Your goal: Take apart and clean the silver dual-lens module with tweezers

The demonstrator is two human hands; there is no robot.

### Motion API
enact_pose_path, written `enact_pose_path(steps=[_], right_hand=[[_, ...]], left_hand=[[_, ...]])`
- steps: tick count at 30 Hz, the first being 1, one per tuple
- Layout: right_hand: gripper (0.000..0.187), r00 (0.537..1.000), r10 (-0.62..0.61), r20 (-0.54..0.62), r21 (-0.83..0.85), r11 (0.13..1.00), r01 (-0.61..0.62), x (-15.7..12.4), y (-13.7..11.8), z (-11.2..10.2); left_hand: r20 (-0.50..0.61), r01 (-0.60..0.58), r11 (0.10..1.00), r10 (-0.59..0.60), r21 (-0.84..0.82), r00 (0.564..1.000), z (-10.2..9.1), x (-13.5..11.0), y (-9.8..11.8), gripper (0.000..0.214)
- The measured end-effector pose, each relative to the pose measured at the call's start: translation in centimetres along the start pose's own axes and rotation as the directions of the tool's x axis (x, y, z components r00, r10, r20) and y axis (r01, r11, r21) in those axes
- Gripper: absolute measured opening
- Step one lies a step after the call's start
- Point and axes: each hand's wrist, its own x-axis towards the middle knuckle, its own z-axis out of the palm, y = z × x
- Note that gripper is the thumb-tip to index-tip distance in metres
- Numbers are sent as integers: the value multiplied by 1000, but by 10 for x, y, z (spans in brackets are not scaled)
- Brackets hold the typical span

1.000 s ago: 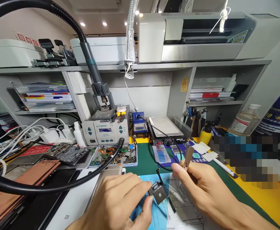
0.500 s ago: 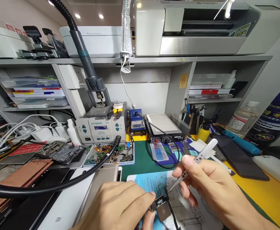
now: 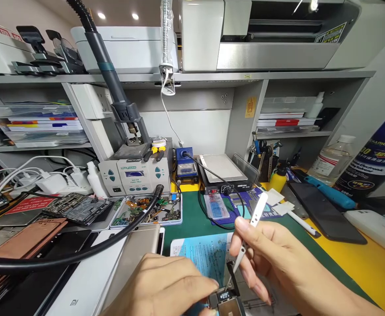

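Observation:
My right hand (image 3: 271,250) grips white tweezers (image 3: 259,210) with a row of holes, slanted down to the left. Their tip meets the upper part of a small electronic module (image 3: 225,296), or ends just above it; contact is hard to tell. The module is dark, with a squarish metal-coloured plate and a black strip along its right side. At its left edge, the closed fingers of my left hand (image 3: 169,281) hold it, the thumb mostly hidden. Below both lies a printed sheet (image 3: 197,252) with blue areas; the lower end of the module runs out of view.
A hot-air station (image 3: 136,173) stands at the back left, its black hose (image 3: 90,259) crossing in front. Behind my hands are a tray of circuit boards (image 3: 126,215) and a flat heating plate (image 3: 223,169). Phones (image 3: 87,274) lie left, another dark phone (image 3: 325,213) right.
The tweezers have moved left and down and stand steeper, their tip now at the module. The module has shifted down in view. The whole view has also shifted slightly.

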Motion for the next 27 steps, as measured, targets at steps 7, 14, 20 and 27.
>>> enact_pose_path(steps=[7,14,20,27], right_hand=[[49,999,32,31,46,998,-33,2,2,4],[50,999,35,30,19,999,-36,3,3,4],[50,999,52,13,8,999,-52,4,6,5],[47,998,53,29,24,998,-53,3,5,3]], left_hand=[[-25,-62,998,62,-1,998,5,-2,-6,19],[-8,-75,997,75,25,997,6,-1,-5,19],[-3,-84,996,84,14,996,6,-1,-6,19],[37,-32,996,35,-83,999,3,3,-4,20]])
